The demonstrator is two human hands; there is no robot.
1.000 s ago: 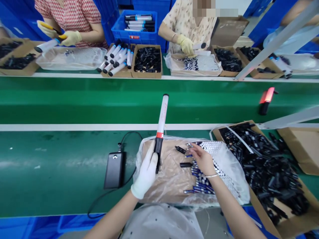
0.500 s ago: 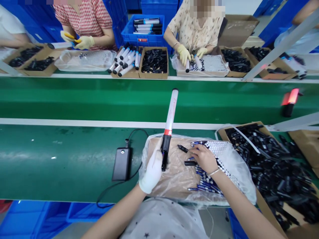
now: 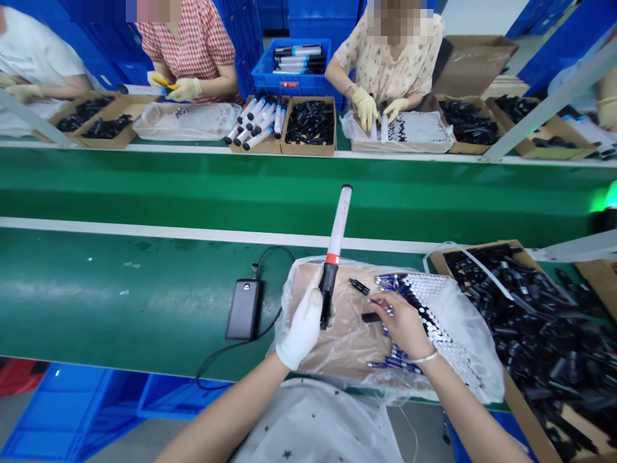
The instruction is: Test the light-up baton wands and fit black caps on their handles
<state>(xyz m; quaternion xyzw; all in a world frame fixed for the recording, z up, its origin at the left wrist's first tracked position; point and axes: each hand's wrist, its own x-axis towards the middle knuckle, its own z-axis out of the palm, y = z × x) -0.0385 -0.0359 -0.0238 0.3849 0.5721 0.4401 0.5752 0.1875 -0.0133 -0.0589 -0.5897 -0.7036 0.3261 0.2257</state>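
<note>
My left hand (image 3: 304, 321), in a white glove, is wrapped round the black handle of a light stick (image 3: 340, 222). Its whitish tube points up and away, with a red band where tube meets handle. The handle's side looks open, with a dark hollow. My bare right hand (image 3: 402, 321) is closed in a pinch above the tray, with a small blue battery (image 3: 389, 310) partly showing at its fingers. Beside the fingertips lie a black part (image 3: 359, 287) and a black cover (image 3: 371, 317). Loose blue batteries (image 3: 398, 361) lie below the hand; many more stand packed on the right.
The plastic-lined tray (image 3: 301, 276) sits on the green bench. A black power bank (image 3: 242, 310) with a cable lies left of it. Right stands a carton of black parts (image 3: 544, 347). Beyond the green conveyor (image 3: 216, 193), co-workers in gloves handle similar sticks.
My right hand has drawn slightly back from the batteries, fingers pinched. My left hand still holds the light stick. The view has shifted a little; the lit stick at right shows green instead of red.
</note>
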